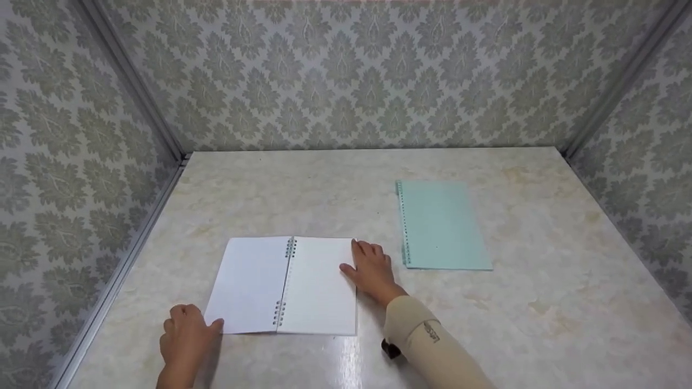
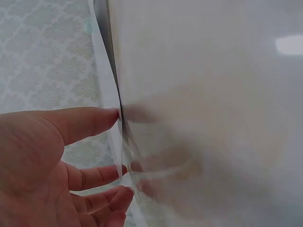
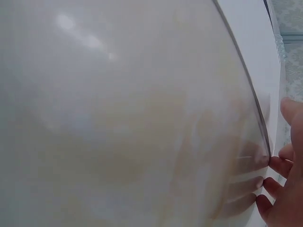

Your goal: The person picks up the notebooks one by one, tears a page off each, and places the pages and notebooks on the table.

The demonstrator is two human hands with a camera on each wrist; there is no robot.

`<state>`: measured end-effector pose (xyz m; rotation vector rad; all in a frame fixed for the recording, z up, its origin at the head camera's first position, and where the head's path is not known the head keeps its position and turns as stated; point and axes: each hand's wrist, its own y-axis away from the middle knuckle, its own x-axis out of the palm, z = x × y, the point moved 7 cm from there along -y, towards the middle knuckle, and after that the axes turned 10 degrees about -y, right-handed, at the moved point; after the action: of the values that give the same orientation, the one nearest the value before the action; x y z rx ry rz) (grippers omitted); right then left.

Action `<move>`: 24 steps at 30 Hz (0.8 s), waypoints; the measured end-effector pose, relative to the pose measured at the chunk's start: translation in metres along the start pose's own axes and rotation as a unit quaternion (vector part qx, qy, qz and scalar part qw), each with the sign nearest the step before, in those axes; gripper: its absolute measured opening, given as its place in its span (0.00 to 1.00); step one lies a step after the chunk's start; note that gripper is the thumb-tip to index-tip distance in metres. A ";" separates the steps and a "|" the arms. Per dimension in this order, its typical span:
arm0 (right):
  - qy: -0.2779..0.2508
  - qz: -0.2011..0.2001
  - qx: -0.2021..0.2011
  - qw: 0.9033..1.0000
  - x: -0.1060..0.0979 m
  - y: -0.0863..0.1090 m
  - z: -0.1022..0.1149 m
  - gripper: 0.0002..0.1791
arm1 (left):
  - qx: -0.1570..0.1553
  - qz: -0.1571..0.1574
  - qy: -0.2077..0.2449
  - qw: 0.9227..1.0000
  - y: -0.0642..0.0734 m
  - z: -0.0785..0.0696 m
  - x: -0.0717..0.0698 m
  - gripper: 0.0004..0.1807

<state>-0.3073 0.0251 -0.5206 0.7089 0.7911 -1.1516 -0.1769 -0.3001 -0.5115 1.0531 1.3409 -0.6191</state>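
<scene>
A spiral notebook (image 1: 319, 286) lies spread on the table, two blank white pages facing up, with metal rings between them. By its lower left corner is my left hand (image 1: 186, 335); the thumb reaches the corner and the fingers rest left of the edge. The left wrist view has that thumb (image 2: 94, 124) and the fingertips along the white page edge. My right hand (image 1: 373, 270) rests at the upper right side, thumb over the right page and fingers along the outer edge. In the right wrist view, the fingers (image 3: 273, 188) touch down beside that edge.
A closed mint-green spiral notebook (image 1: 446, 227) lies to the right, beyond my right hand. The marbled table (image 1: 303, 189) is enclosed by patterned wall panels (image 1: 346, 75) at the back and both sides.
</scene>
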 end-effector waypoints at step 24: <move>0.025 -0.010 0.020 0.999 0.006 -0.002 0.000 0.37 | 0.257 -0.014 -0.003 0.966 -0.026 -0.101 -0.012 0.30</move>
<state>-0.3080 0.0215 -0.5257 0.7671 0.8206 -1.1734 -0.2489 -0.2255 -0.4964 1.4455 1.2181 -1.0233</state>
